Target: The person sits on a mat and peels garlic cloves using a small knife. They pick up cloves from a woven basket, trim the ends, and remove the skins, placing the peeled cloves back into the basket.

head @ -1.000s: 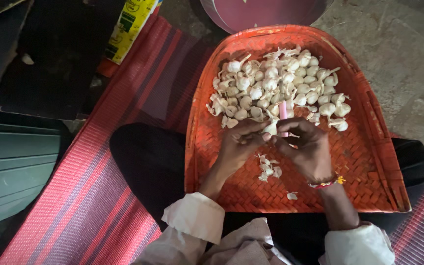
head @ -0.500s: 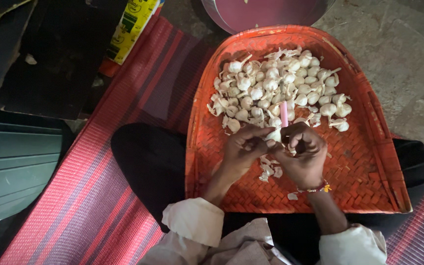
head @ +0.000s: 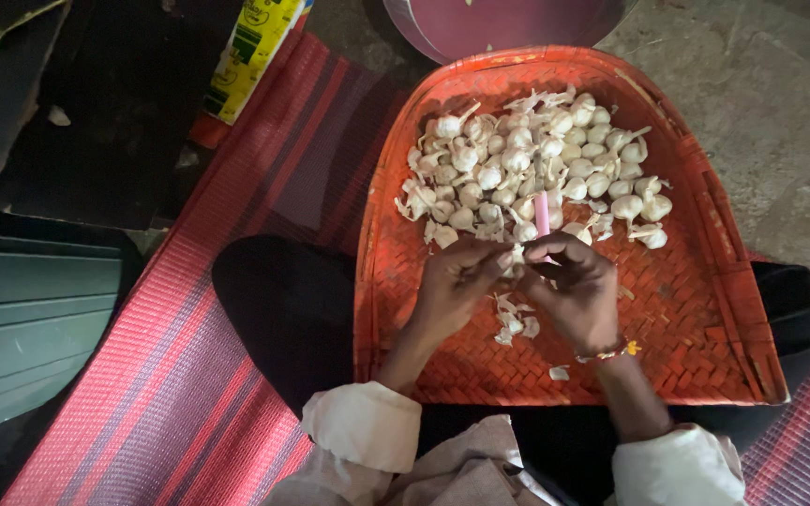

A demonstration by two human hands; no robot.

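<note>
A person sits on a red striped mat (head: 189,375) with a woven orange tray (head: 696,309) resting across the lap. Both hands meet over the middle of the tray, just below a heap of garlic bulbs (head: 536,164) that fills its far half.

The right hand (head: 578,295) is closed around a slim pink tool (head: 543,214), probably a small knife. Its long axis runs almost straight up and down in the view: the pink end points away from the person, toward the heap, and sticks out above the fingers, while the lower end is hidden inside the grip. A beaded bracelet (head: 611,352) sits on that wrist.

The left hand (head: 457,281) has its fingers curled together, pinching a garlic bulb (head: 516,260) held between the two hands. The bulb touches both hands right at the base of the pink tool; only a small pale part of it shows, so which way it points cannot be told.

Below the hands a small pile of pale garlic peel and bits (head: 515,321) lies on the tray, and one more scrap (head: 559,373) sits near the tray's near edge.

Beyond the tray stands a round dark red basin (head: 508,23). To the far left a yellow and green packet (head: 250,52) leans at the mat's edge, and a grey-green ribbed panel (head: 30,319) lies to the left.
</note>
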